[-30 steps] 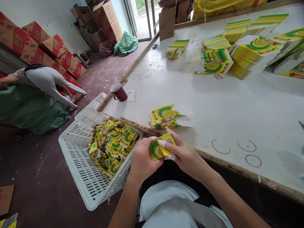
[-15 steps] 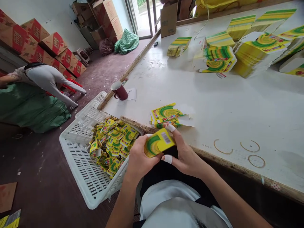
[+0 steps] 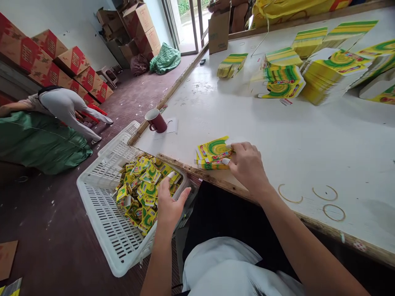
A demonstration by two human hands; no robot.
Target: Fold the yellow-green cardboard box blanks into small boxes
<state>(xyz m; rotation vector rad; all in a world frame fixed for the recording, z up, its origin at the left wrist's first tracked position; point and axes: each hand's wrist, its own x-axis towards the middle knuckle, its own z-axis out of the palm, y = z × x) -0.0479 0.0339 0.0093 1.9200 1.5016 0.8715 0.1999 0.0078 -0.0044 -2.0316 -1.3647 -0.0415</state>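
Flat yellow-green cardboard cartons [image 3: 213,149] are found at the fingertips of the narrowly curled right hand [image 3: 249,165], grip indiscernible; 2 could be lifted together if edges cling. The left hand [image 3: 169,206] is spread wide, empty.

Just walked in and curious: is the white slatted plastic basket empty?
Not empty: the basket holds a jumbled heap of yellow-green printed packets.
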